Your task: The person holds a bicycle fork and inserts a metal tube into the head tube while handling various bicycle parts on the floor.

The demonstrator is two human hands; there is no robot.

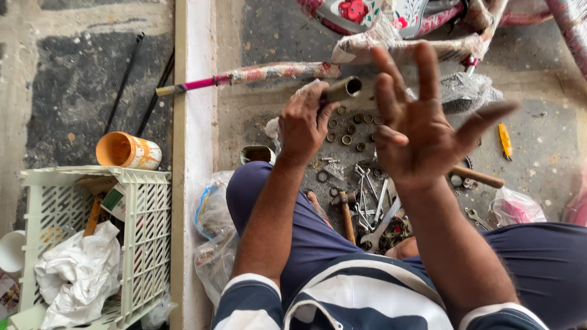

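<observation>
Your left hand (304,125) has its grip wrapped around a short metal tube (342,89), open end pointing toward your right hand (422,125), which is spread wide and holding nothing, fingers splayed just beside the tube mouth. The tube is up in the air over the floor, right above that scatter of washers and rings (351,128). My worry is you've only got it by one end, so if it slips it drops straight into those little rings and sends them rolling under the wrapped bike frame (422,36) or off toward the crate (92,238). Good luck finding them on that patchy floor. Also watch the pile of wrenches (373,208) and the hammer (347,214) sitting between your knees; shift a leg and you'll kick the lot. The edge of that tube looks raw too, though I can't tell for sure, so I'd keep the open palm off the rim. The yellow knife (504,140) is well apart, fine there.
</observation>
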